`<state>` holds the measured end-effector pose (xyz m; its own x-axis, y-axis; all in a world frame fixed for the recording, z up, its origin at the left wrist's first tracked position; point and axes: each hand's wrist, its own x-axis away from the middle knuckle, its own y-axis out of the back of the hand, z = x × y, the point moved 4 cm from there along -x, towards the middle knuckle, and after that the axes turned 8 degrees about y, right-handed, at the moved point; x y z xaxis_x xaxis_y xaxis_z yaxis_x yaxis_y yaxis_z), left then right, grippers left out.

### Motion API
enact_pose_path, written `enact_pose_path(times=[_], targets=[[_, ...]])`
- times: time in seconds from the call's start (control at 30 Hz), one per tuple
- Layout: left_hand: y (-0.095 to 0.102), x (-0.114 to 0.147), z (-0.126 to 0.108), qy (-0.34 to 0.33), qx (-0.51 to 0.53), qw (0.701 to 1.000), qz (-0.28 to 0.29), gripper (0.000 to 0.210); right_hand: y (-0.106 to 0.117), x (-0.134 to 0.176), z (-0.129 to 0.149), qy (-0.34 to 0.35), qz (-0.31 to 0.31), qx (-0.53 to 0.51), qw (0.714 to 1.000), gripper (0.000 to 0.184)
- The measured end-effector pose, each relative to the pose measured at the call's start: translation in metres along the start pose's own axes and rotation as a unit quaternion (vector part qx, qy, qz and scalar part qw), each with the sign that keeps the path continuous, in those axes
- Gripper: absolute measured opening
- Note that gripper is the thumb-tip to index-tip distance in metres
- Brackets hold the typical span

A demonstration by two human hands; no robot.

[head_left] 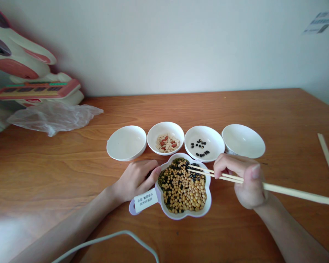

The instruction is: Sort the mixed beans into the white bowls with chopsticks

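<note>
My right hand (246, 179) is closed around a pair of wooden chopsticks (290, 190). Their tips reach into the black beans (197, 175) at the upper right of a paw-shaped bowl (208, 204) with a lilac rim. Yellow soybeans (185, 190), black beans and small green beans fill this bowl. My left hand (138, 179) grips the bowl's left edge, fingers curled at the rim, above its labelled handle (146, 201). Just behind stand a white bowl (204, 132) with several black beans and another white bowl (166, 126) with pale nut pieces and reddish-brown nuts.
Bare-bottomed white bowls stand at the left (126, 142) and right (244, 140) ends of the row. A plastic bag (55, 117) and a toy with a keyboard (38, 89) sit at back left. A flat wooden strip (328, 157) lies far right. A white cable (112, 235) crosses the front.
</note>
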<state>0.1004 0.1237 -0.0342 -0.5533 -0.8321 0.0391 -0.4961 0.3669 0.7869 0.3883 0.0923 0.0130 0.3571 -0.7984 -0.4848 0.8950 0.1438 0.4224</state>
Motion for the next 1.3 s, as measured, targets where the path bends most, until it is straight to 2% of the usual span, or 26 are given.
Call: enact_pose_path(times=[0.63,0.87,1.17,1.3], targets=[[0.0,0.001,0.0,0.002,0.003,1.0,0.003,0.036,-0.002,0.0,0.0,-0.005,-0.006,-0.009,1.0,0.072],[0.0,0.001,-0.001,0.0,-0.001,1.0,0.002,0.035,-0.005,-0.001,0.001,0.018,0.006,-0.003,1.0,0.071],[0.001,0.001,-0.002,0.0,0.0,1.0,0.002,0.034,-0.001,-0.002,0.008,0.046,-0.035,-0.008,0.998,0.073],[-0.001,0.001,0.0,0.004,0.004,1.0,0.007,0.034,0.008,-0.001,0.021,0.074,-0.107,-0.003,0.991,0.075]])
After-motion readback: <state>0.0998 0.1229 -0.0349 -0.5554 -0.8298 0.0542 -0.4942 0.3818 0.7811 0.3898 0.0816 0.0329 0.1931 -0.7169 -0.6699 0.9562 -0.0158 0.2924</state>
